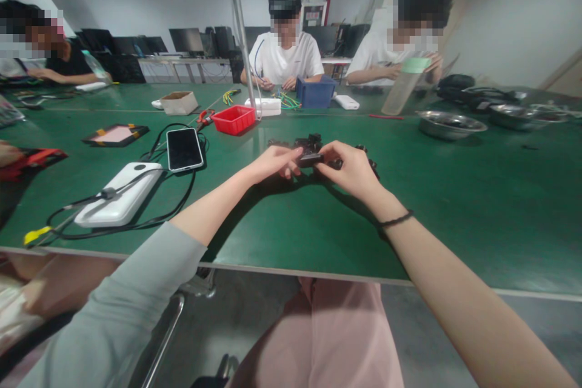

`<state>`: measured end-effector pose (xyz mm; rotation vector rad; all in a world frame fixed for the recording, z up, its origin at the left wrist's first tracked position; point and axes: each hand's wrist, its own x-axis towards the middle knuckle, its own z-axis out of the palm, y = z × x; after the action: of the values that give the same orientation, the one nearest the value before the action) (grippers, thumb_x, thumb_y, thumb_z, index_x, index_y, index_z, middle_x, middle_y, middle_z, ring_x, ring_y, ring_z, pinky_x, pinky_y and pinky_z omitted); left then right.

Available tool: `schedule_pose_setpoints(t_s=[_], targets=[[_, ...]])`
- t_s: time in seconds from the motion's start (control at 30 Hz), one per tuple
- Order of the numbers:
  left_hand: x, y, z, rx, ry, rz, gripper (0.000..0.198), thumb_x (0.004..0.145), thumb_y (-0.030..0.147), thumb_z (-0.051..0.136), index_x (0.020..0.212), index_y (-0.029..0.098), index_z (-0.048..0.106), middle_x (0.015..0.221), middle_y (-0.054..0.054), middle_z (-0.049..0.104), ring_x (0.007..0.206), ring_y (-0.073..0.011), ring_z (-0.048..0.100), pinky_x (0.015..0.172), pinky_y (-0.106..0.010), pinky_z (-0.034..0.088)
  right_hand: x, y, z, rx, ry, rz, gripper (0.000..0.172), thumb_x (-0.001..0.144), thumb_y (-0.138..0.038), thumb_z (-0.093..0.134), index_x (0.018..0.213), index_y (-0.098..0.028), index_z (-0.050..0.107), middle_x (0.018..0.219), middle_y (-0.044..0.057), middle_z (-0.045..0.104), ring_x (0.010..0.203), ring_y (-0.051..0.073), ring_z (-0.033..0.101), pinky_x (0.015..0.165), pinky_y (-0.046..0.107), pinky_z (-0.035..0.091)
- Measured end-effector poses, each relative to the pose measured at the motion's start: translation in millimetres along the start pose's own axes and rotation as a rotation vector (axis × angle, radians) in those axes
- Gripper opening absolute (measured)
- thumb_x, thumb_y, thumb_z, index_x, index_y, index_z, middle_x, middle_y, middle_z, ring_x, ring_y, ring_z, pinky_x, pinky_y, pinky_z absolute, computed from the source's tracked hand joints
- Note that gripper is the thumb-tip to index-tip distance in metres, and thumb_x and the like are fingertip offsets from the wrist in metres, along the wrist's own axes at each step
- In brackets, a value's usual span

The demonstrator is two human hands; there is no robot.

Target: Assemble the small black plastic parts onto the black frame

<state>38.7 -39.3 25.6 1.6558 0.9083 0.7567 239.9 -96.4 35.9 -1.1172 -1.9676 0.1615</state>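
Both hands meet over the green table [282,218] around a small black block-shaped part [311,159]. My left hand [278,162] grips its left end, thumb on top and fingers curled beneath. At the right end, my right hand [348,167] pinches it between thumb and fingertips. Just behind the hands lie more black pieces [313,140], clustered on the table and partly covered by the fingers; their exact kind is too small to make out. A few dark bits show beyond the right hand's knuckles.
Left of me are a white power bank [120,194] with looped black cables and a phone [184,149]. Farther back stand a red tray [234,120], a blue bin [313,92], a bottle [404,88] and a metal bowl [450,124]. Several people sit around the table.
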Motion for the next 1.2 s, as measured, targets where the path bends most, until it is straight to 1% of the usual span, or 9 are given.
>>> schedule_pose_setpoints(t_s=[0.2, 0.37, 0.57, 0.77, 1.1, 1.2], targets=[[-1.7, 2.1, 0.6, -0.016, -0.013, -0.017, 0.037, 0.088, 0.044, 0.065, 0.076, 0.009, 0.063, 0.063, -0.004, 0.069, 0.045, -0.0054, 0.053, 0.048, -0.019, 0.040, -0.4, 3.5, 0.6, -0.016, 0.021, -0.061, 0.009, 0.073, -0.016, 0.062, 0.081, -0.020, 0.060, 0.081, 0.003, 0.070, 0.072, 0.019, 0.064, 0.070, 0.032, 0.052], [-0.6, 0.6, -0.3, -0.012, -0.031, -0.010, 0.029, 0.089, 0.035, 0.065, 0.075, 0.010, 0.062, 0.064, -0.003, 0.068, 0.045, -0.0051, 0.052, 0.047, -0.018, 0.038, -0.3, 5.1, 1.5, -0.028, 0.028, -0.083, 0.008, 0.075, -0.015, 0.063, 0.081, -0.020, 0.061, 0.082, 0.004, 0.069, 0.073, 0.019, 0.064, 0.072, 0.033, 0.052], [-0.7, 0.5, -0.4, -0.006, -0.032, 0.012, 0.025, 0.087, 0.032, 0.068, 0.076, 0.010, 0.062, 0.062, -0.001, 0.066, 0.046, -0.0041, 0.050, 0.048, -0.018, 0.039, 0.0, 5.5, 1.3, -0.049, 0.044, -0.101, 0.010, 0.074, -0.013, 0.065, 0.079, -0.021, 0.062, 0.082, 0.004, 0.069, 0.076, 0.020, 0.064, 0.073, 0.033, 0.052], [-2.1, 2.9, 0.0, -0.016, -0.043, 0.004, 0.020, 0.084, 0.028, 0.068, 0.078, 0.010, 0.063, 0.062, 0.000, 0.064, 0.048, -0.0040, 0.049, 0.050, -0.018, 0.038, -1.0, 3.9, 0.5, -0.059, 0.038, -0.098, 0.009, 0.075, -0.013, 0.065, 0.079, -0.021, 0.063, 0.082, 0.004, 0.070, 0.076, 0.021, 0.064, 0.073, 0.033, 0.051], [-2.1, -0.2, -1.8, -0.012, -0.087, 0.025, 0.031, 0.073, 0.038, 0.075, 0.083, 0.011, 0.067, 0.063, 0.002, 0.060, 0.051, -0.0043, 0.047, 0.051, -0.019, 0.034, -1.1, 6.7, 1.6, -0.058, 0.027, -0.125, 0.010, 0.074, -0.012, 0.063, 0.077, -0.021, 0.062, 0.082, 0.003, 0.070, 0.076, 0.020, 0.064, 0.072, 0.033, 0.050], [-1.0, -3.7, -3.1, -0.015, -0.092, 0.036, 0.037, 0.070, 0.041, 0.077, 0.089, 0.011, 0.069, 0.062, 0.002, 0.059, 0.051, -0.0045, 0.046, 0.052, -0.020, 0.033, -1.4, 7.2, 1.8, -0.060, 0.020, -0.133, 0.011, 0.074, -0.011, 0.063, 0.076, -0.021, 0.062, 0.081, 0.004, 0.070, 0.076, 0.020, 0.063, 0.072, 0.032, 0.050]])
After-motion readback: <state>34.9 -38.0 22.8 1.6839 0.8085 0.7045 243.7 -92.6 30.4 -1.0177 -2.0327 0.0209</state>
